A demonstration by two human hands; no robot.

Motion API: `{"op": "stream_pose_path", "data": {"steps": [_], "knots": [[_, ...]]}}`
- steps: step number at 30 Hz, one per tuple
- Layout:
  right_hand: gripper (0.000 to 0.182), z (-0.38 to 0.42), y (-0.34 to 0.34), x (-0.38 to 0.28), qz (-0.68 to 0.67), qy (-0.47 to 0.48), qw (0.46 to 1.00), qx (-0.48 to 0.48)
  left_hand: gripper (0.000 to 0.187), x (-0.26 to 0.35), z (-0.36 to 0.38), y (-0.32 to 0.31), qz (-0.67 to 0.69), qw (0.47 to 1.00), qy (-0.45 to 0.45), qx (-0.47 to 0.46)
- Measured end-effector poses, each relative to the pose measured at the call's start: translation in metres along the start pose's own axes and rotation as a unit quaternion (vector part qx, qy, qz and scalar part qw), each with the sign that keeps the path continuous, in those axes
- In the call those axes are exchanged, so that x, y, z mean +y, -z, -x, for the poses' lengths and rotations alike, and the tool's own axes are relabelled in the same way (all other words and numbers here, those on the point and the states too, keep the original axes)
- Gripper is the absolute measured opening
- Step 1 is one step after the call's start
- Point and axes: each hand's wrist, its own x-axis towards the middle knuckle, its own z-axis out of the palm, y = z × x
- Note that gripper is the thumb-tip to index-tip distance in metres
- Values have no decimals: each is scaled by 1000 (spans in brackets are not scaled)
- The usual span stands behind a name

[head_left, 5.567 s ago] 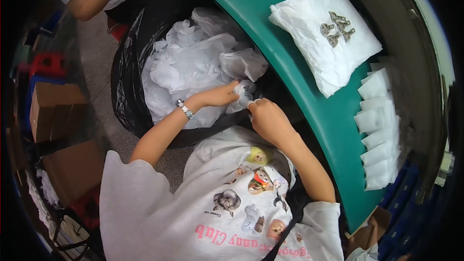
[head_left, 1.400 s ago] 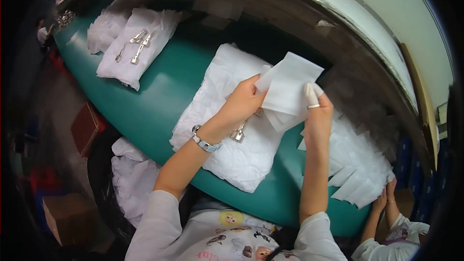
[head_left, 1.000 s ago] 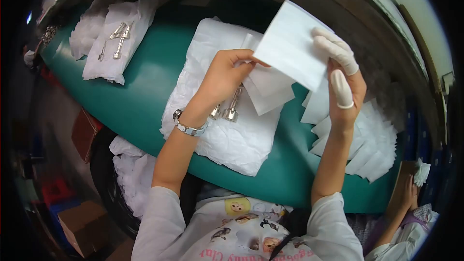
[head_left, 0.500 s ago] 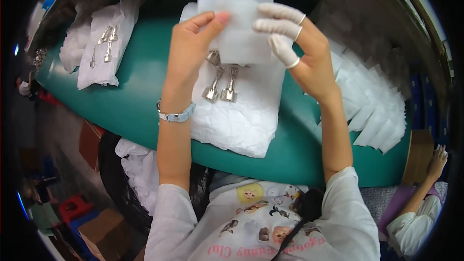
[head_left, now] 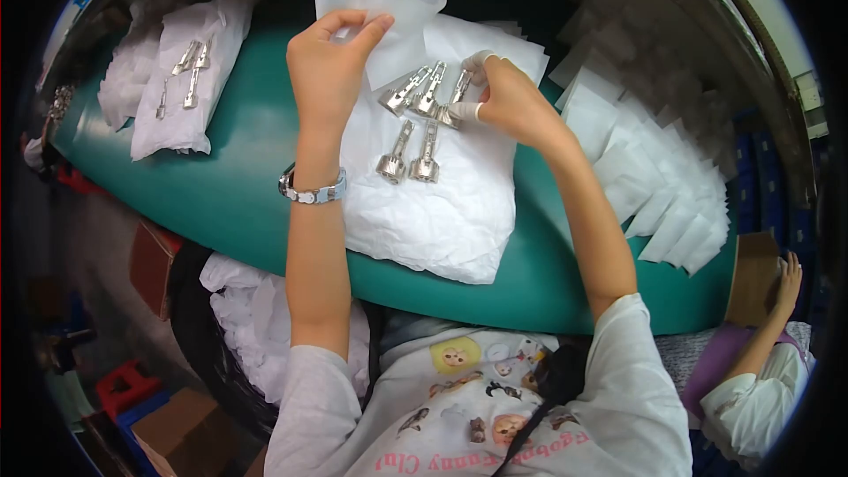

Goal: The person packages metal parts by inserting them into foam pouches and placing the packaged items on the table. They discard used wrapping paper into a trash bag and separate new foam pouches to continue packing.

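Observation:
My left hand [head_left: 340,57] pinches a thin, translucent white sheet or pouch [head_left: 397,22] by its edge, above the far end of a white paper-covered pad [head_left: 424,230]. Several shiny metal fittings with a round, wide head and a slim stem [head_left: 391,155] lie on this pad. My right hand [head_left: 512,102], with white finger cots on some fingers, has its thumb and fingers closed around one metal fitting [head_left: 460,87] at the right of the group. Part of that piece is hidden by the fingers.
Overlapping white sheets or pouches [head_left: 658,168] spread over the green table [head_left: 238,159] at right. At left, a second white pad [head_left: 168,132] bears several metal pieces. A black bag with crumpled white paper [head_left: 252,327] stands below. Another person's hand [head_left: 789,283] is near a cardboard box [head_left: 751,278].
My right hand has let go of the white sheet and moved down to a metal fitting. My left hand has shifted slightly left with the sheet, uncovering more fittings.

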Motion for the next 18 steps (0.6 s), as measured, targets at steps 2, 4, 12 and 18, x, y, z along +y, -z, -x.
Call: {"op": "stream_pose_path", "data": {"steps": [2, 4, 12, 18], "knots": [[32, 1, 9, -2, -64, -23, 998, 11, 28, 2, 3, -4, -23, 999, -18, -12], [27, 7, 20, -6, -143, -41, 988, 32, 25, 3, 6, -9, -37, 998, -49, -18], [13, 31, 78, -33, -171, 85, 956, 224, 12, 6, 15, -24, -118, 969, -203, -82], [10, 25, 81, -41, -117, 144, 964, 191, 10, 15, 20, -28, -93, 955, -255, -118]]}}
